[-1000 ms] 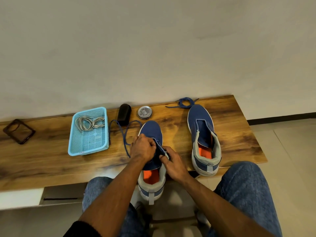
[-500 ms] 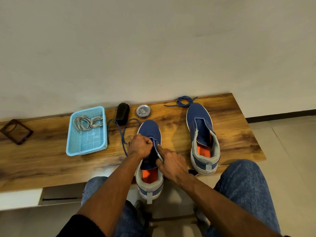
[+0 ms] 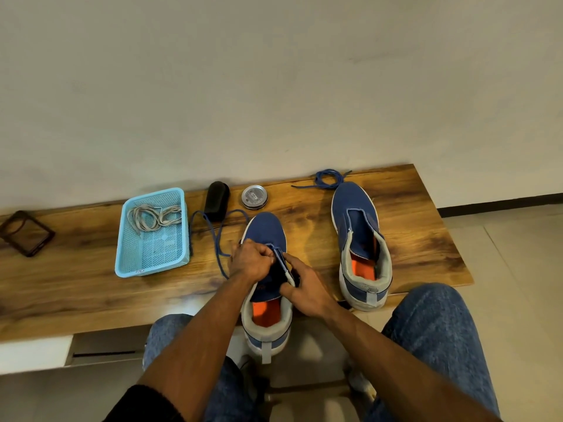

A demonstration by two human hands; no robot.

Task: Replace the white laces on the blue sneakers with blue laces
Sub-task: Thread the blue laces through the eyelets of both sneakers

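Observation:
Two blue sneakers stand on the wooden table [image 3: 76, 287], toes toward the wall. The left sneaker [image 3: 264, 229] overhangs the front edge, its heel toward me. My left hand [image 3: 251, 261] pinches a blue lace [image 3: 217, 236] at the shoe's left eyelet row; the lace trails off to the left in a loop. My right hand [image 3: 304, 284] grips the right eyelet flap of the same shoe. The right sneaker [image 3: 355, 214] has no lace. A second blue lace [image 3: 327, 179] lies coiled beyond its toe. The white laces [image 3: 154, 217] lie in a light blue basket [image 3: 152, 260].
A black oblong object [image 3: 217, 201] and a round metal tin [image 3: 255, 197] sit near the wall behind the left sneaker. A dark phone case [image 3: 26, 233] lies at the far left. My knees in jeans are under the table's front edge.
My hands shifted slightly forward along the left sneaker's eyelet rows. My right hand's grip moved on the flap. The lace loop on the table barely changed.

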